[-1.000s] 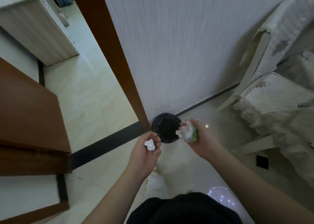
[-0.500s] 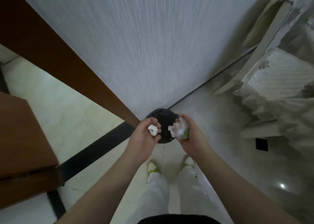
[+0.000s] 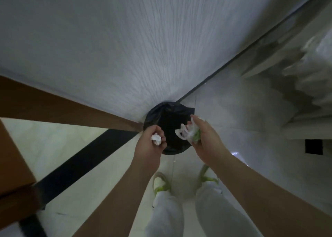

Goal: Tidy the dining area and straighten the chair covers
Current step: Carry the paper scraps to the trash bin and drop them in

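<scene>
From the head view, the person now stands right at the black-lined bin (image 3: 168, 127) by the wall, closer than a moment ago, with both hands brought over its mouth. The left hand (image 3: 149, 146) pinches a crumpled tissue (image 3: 156, 139); the right hand (image 3: 206, 143) grips a bunched plastic bag (image 3: 188, 133) with something green inside. Neither has let go yet, so the rubbish looks about to be dropped. The covered chair (image 3: 309, 60), blurred at right, appears untouched.

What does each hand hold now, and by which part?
The left hand pinches a crumpled white tissue whole in its fingertips. The right hand grips a bunched clear plastic bag around its middle, handles sticking out.
</scene>
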`<state>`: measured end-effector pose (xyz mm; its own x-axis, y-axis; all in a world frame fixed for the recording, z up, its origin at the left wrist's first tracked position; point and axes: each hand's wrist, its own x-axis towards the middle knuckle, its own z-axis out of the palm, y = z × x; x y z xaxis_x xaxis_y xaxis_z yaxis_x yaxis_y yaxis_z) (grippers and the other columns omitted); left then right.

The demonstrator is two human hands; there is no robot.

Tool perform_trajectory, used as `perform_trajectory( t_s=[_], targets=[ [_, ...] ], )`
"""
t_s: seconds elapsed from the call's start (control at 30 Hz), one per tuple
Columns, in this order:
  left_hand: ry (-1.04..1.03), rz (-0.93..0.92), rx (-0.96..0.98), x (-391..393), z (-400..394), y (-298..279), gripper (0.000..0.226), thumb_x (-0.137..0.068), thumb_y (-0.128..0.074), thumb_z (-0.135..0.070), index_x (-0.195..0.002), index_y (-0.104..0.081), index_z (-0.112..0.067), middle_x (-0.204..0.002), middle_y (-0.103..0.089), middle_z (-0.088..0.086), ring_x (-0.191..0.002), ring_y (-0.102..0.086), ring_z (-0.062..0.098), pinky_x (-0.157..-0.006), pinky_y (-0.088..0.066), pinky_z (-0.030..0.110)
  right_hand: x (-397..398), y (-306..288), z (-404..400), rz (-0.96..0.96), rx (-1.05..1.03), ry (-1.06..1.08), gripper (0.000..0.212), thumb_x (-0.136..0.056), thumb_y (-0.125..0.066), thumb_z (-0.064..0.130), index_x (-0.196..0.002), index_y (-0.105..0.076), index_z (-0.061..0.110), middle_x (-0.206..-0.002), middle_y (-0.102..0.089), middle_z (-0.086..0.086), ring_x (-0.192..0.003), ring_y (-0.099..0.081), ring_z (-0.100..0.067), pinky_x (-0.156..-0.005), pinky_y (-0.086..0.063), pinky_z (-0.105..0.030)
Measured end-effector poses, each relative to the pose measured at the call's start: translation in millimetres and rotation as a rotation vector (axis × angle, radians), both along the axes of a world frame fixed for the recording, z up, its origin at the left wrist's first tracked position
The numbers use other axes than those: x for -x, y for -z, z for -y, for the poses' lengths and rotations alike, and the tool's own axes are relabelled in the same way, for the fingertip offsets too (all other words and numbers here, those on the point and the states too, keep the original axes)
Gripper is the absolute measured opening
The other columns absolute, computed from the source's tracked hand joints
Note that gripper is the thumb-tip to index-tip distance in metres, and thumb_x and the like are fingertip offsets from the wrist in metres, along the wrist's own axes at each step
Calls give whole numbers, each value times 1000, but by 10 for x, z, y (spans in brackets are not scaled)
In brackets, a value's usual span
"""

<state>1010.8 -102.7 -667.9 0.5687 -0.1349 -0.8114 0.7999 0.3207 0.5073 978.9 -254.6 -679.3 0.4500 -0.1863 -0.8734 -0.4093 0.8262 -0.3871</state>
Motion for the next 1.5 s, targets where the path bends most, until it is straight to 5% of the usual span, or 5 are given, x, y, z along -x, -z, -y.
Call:
perform_trajectory(
  t_s=[0.2, 0.43, 0.83, 1.2, 1.5],
  targets=[
    [-19, -49, -81, -26, -21, 959, 16, -92, -53, -15, -76, -58, -16, -74, -57, 0, -70, -54, 12, -68, -40, 26, -80, 943, -131, -29, 13, -74, 21, -92, -59, 13, -113, -57, 8, -104, -57, -14, -88, -62, -23, -63, -58, -28],
    [-53, -129, -37, -35, -46, 1785, 10, -93, -52, -14, -89, -61, -11, -88, -60, 5, -83, -58, 16, -75, -47, 26, -165, 1913, -254, -87, 230, -327, 27, -85, -67, 37, -108, -59, 28, -117, -59, -6, -103, -61, -23, -95, -50, -43],
    [56, -68, -95, 40, -54, 1661, 31, -97, -51, -26, -128, -50, -23, -128, -48, 0, -120, -46, 19, -106, -38, 38, -38, 1770, -93, -26, 471, -739, 49, -95, -46, 45, -142, -39, 31, -145, -41, -2, -129, -41, -25, -109, -36, -42],
    [1296, 720, -913, 482, -254, 755, 58, -87, -43, -36, -140, -44, -15, -147, -39, 9, -133, -37, 28, -105, -36, 41, 555, 783, 166, 64, 1491, -1801, 60, -94, -41, 33, -149, -20, 24, -156, -19, -9, -142, -16, -29, -114, -17, -42],
    [1664, 853, -1134, 901, -245, -814, 59, -80, -40, -40, -128, -58, -10, -134, -55, 20, -122, -52, 39, -94, -44, 57, 1222, -857, 346, 43, 1460, -1925, 63, -97, -37, 37, -152, -9, 21, -159, -5, -9, -145, -4, -30, -117, -3, -45]
  ],
)
